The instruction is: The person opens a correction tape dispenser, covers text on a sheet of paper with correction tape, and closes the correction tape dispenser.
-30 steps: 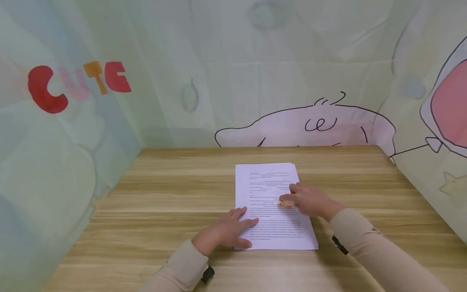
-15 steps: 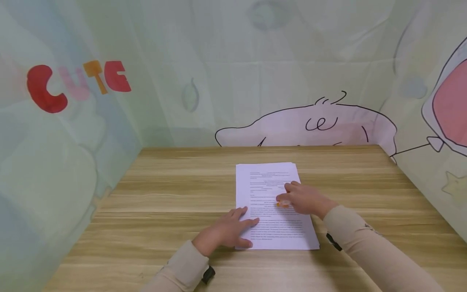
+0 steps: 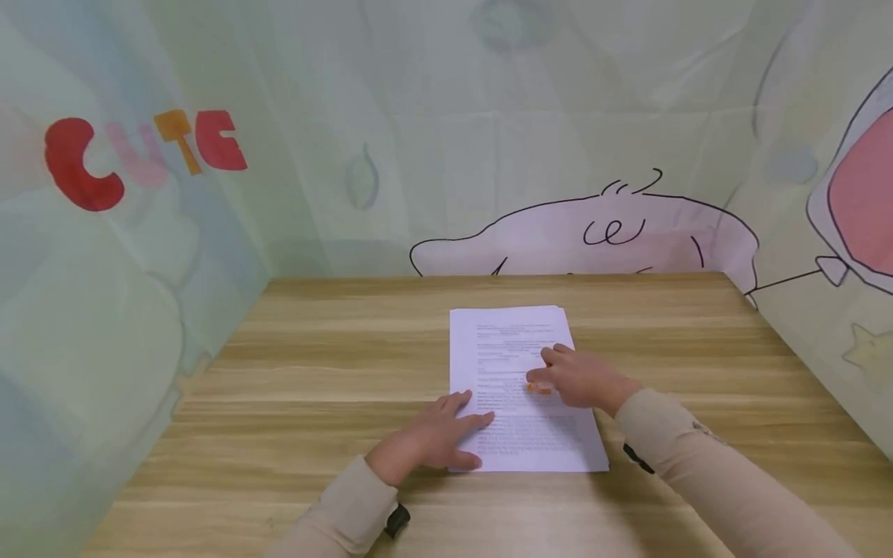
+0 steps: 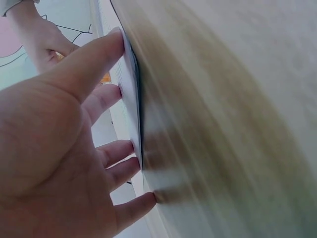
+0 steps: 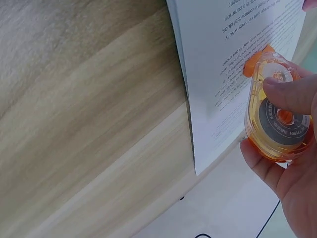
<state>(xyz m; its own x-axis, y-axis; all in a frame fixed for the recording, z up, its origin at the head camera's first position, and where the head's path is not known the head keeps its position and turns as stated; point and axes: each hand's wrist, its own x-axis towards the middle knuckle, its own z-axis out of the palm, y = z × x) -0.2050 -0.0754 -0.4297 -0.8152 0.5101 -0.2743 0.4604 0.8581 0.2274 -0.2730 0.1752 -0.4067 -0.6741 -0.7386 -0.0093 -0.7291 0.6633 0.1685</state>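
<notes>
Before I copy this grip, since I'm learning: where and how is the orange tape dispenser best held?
Grip the tape dispenser probably by its broad faces, from the person's right, as the right hand does. Its rounded body sits on that side, wide and flat enough to pinch, while the narrow orange tip points left over the paper, best left free.

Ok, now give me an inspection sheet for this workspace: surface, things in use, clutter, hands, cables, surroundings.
Surface: wood-grain table.
Things in use: stack of printed paper, lying flat; orange, see-through correction tape, its tip at the printed text, contact unclear.
Clutter: nothing seen.
Left hand: fingers spread, resting at the stack's left edge.
Right hand: gripping the correction tape over the stack.
Cables: nothing seen.
Surroundings: pale printed wall covering with "CUTE" lettering on the left and a pink balloon picture on the right.
</notes>
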